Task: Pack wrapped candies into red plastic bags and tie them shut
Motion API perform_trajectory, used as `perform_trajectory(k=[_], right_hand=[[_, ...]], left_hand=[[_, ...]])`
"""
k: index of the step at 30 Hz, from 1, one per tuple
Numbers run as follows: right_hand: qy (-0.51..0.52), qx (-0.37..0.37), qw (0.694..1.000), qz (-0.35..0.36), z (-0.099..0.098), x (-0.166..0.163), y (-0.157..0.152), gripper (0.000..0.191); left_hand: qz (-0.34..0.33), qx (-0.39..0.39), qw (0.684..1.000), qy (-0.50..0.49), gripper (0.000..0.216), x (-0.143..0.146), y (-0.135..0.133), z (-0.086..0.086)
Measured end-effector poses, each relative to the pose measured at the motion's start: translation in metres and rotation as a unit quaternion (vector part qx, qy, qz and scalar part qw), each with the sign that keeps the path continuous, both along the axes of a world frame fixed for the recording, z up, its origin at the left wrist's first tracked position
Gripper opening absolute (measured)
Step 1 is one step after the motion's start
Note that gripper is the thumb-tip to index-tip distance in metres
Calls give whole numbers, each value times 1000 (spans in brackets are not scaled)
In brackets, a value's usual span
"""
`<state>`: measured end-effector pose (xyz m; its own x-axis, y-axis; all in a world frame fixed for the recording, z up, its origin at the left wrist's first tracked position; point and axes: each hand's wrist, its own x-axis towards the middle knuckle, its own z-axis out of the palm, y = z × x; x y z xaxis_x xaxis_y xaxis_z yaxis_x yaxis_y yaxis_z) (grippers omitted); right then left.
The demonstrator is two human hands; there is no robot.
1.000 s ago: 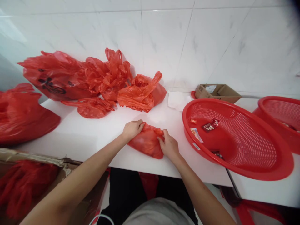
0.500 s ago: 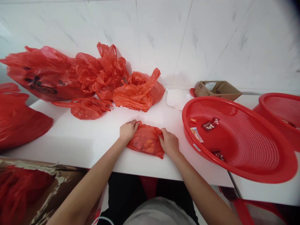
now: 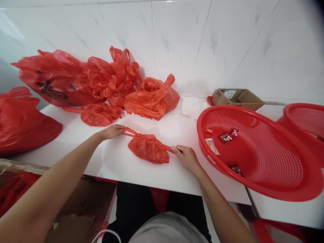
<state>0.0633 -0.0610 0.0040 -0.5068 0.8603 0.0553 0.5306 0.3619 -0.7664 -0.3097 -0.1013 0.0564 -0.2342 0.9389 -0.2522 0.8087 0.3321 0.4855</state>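
Note:
On the white table (image 3: 108, 165) in front of me lies a small red plastic bag (image 3: 149, 148), bulging with contents that I cannot make out. My left hand (image 3: 112, 131) is closed on one of its handles, drawn out to the left in a long twisted strip. The other handle is pinched in my right hand (image 3: 186, 156), at the bag's right side. Both handles are pulled taut, and the bag's body rests on the table between my hands.
Several filled red bags (image 3: 152, 98) stand along the tiled wall. A large red plastic basket (image 3: 275, 152) with a few small packets (image 3: 225, 137) is at right, another basket (image 3: 303, 118) beyond it. A cardboard box (image 3: 238, 98) sits behind; an open carton (image 3: 76, 209) is below left.
My hands have moved apart, the left one far to the left, stretching the bag's handles outward. The bag has gone from a flat, wide shape to a gathered bundle.

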Motion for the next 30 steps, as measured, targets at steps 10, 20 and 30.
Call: perform_trajectory(k=[10, 20, 30], right_hand=[[134, -85, 987, 5, -2, 1, 10, 50], [212, -125, 969, -8, -3, 6, 4, 36], [173, -129, 976, -29, -14, 4, 7, 37]], left_hand=[[-65, -46, 985, -155, 71, 17, -37, 64], [-237, 52, 967, 81, 24, 119, -35, 41], [-38, -31, 996, 73, 39, -24, -90, 98]])
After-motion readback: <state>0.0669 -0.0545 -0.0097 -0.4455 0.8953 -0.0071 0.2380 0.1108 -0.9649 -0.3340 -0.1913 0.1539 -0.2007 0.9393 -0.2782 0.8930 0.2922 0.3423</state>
